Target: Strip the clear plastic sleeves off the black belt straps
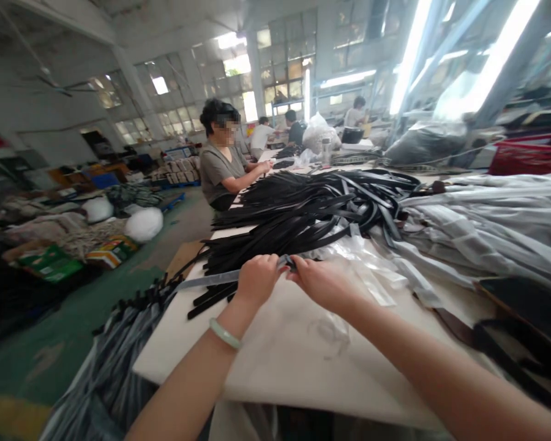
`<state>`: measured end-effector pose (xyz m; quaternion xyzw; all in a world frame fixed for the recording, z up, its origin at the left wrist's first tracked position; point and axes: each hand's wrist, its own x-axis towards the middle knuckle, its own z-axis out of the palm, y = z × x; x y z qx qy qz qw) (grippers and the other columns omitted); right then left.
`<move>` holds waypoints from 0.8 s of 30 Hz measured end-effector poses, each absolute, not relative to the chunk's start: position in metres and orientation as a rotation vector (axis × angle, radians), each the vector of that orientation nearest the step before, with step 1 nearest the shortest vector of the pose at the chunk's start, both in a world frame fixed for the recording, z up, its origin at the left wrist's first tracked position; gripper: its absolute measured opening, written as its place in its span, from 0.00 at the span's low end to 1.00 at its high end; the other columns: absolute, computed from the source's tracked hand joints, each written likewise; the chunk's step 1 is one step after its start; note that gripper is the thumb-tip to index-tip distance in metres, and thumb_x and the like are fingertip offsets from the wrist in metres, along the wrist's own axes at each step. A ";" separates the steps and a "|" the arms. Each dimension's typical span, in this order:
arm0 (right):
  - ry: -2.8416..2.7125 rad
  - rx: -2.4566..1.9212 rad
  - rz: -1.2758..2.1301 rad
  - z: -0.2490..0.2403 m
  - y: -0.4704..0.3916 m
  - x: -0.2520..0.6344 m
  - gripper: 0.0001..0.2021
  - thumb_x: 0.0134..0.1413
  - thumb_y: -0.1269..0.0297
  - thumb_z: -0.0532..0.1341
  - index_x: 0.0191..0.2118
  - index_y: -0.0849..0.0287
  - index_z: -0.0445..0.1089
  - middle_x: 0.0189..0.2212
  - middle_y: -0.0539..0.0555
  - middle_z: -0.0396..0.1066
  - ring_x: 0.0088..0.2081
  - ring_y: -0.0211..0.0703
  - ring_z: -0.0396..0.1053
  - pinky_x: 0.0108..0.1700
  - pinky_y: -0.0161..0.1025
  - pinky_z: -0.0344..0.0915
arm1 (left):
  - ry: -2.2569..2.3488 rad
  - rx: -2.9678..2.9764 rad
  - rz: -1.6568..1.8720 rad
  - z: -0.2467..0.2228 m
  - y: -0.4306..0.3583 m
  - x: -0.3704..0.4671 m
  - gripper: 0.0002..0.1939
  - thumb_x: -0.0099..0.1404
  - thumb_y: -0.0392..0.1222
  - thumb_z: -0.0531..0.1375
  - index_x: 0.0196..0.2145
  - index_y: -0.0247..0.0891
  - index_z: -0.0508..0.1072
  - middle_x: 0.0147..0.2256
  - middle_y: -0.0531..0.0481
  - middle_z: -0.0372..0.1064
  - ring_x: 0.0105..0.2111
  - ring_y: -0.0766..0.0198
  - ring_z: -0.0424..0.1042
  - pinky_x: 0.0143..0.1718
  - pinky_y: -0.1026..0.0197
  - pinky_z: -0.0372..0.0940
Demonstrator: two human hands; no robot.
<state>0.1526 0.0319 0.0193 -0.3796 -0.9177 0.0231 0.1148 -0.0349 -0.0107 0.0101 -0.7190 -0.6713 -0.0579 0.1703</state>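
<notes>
My left hand, with a pale bangle on its wrist, is closed around a grey strap above the table. The strap's loose end reaches left past the table's edge. Close beside it, my right hand pinches a dark part of the strap between thumb and fingers. The exact shape of what lies between the fingertips is too small to tell. Just behind both hands lies a large pile of black straps on the table.
Grey-white wrapped straps cover the table's right side. Clear plastic film lies behind my right hand. Another bundle of straps hangs at the left edge. A person stands across at the left; a red crate is back right.
</notes>
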 end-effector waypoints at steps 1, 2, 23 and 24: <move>-2.678 -1.116 0.028 0.018 0.030 0.155 0.21 0.68 0.56 0.48 0.59 0.61 0.58 0.39 0.60 0.75 0.36 0.51 0.74 0.33 0.39 0.63 | -1.911 -2.034 -0.158 0.010 -0.013 -0.033 0.11 0.68 0.46 0.53 0.35 0.37 0.68 0.34 0.45 0.73 0.37 0.56 0.72 0.34 0.59 0.62; -2.652 -1.128 -0.027 0.015 0.030 0.157 0.22 0.68 0.56 0.48 0.62 0.60 0.55 0.39 0.60 0.75 0.36 0.52 0.74 0.32 0.39 0.62 | -1.916 -2.024 -0.147 0.011 -0.017 -0.031 0.09 0.68 0.43 0.53 0.34 0.36 0.69 0.34 0.45 0.72 0.37 0.56 0.72 0.34 0.59 0.63; -2.768 -0.702 -0.019 0.010 0.015 0.170 0.18 0.68 0.55 0.46 0.40 0.58 0.69 0.31 0.55 0.76 0.31 0.48 0.74 0.28 0.36 0.55 | -2.045 -2.051 -0.274 0.011 -0.060 0.012 0.11 0.65 0.47 0.57 0.41 0.37 0.68 0.39 0.42 0.72 0.43 0.52 0.70 0.39 0.55 0.66; -2.743 -0.721 -0.031 0.011 0.020 0.173 0.18 0.68 0.55 0.46 0.40 0.57 0.70 0.31 0.55 0.76 0.31 0.48 0.74 0.28 0.37 0.56 | -2.082 -2.024 -0.291 0.013 -0.062 0.005 0.13 0.64 0.48 0.58 0.43 0.38 0.68 0.40 0.42 0.72 0.44 0.52 0.70 0.40 0.55 0.65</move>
